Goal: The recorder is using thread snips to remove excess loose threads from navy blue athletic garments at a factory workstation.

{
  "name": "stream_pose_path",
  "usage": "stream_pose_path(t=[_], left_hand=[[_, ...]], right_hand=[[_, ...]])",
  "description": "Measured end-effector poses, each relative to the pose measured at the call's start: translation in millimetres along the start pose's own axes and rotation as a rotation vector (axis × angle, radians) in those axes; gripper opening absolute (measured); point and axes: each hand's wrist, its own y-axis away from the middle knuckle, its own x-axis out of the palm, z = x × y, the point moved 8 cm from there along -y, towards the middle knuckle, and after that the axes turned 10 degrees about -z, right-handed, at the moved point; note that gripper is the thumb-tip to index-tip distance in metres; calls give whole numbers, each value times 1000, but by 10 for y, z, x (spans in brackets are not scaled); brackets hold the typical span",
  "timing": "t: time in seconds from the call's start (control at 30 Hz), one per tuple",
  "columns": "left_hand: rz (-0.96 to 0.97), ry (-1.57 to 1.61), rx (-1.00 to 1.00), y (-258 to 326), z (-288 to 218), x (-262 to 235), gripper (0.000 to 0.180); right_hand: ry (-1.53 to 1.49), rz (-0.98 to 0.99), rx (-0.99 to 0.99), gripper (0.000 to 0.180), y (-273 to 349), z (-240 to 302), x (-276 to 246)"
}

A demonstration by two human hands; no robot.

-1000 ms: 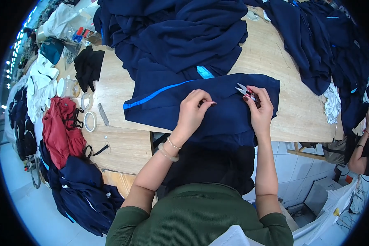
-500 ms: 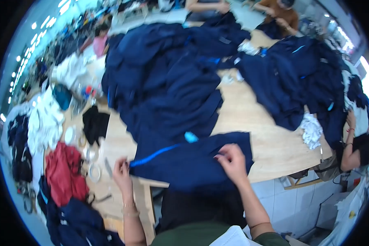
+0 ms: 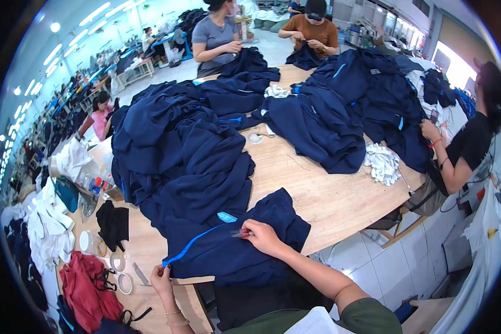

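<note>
A navy garment (image 3: 214, 259) lies before me at the table's front edge, with a bright blue strip (image 3: 192, 246) running across it and a light blue tab (image 3: 226, 217) near the strip's upper end. My left hand (image 3: 161, 279) pinches the garment's left corner, where the strip ends. Above the cloth's middle, my right hand (image 3: 264, 239) is closed round red-handled thread snips (image 3: 242, 233), their short metal blades pointing left. The right part of the garment is bunched up.
A large navy garment heap (image 3: 178, 139) adjoins my piece; another pile (image 3: 323, 122) lies to the right. A cutter knife (image 3: 141, 274), tape rolls (image 3: 124, 283) and red cloth (image 3: 89, 289) are at left. White scraps (image 3: 382, 164) lie at right. Several co-workers handle cloth around the table.
My right hand has moved left over the garment, and the snips now show plainly. The garment's right part has become bunched. My left hand still pinches the corner. The view has tilted up.
</note>
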Motion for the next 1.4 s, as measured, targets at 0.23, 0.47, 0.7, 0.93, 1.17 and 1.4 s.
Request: stream_pose_path(t=[0.23, 0.47, 0.7, 0.93, 1.17, 1.4], left_hand=[[51, 247, -107, 68, -179, 74, 14], [91, 318, -180, 135, -179, 114, 16], [130, 314, -250, 351, -269, 55, 23], [120, 361, -413, 286, 25, 72, 19], [334, 513, -534, 265, -342, 93, 18], [13, 1121, 10, -218, -1295, -1202, 20]], right_hand=[[-498, -220, 149, 17, 31, -48, -410], [-918, -570, 366, 9, 101, -95, -982], [-183, -657, 350, 21, 162, -744, -1712], [33, -307, 730, 34, -244, -900, -1402], [-388, -280, 515, 10, -794, -697, -1369], [-833, -424, 152, 16, -979, 128, -2312]])
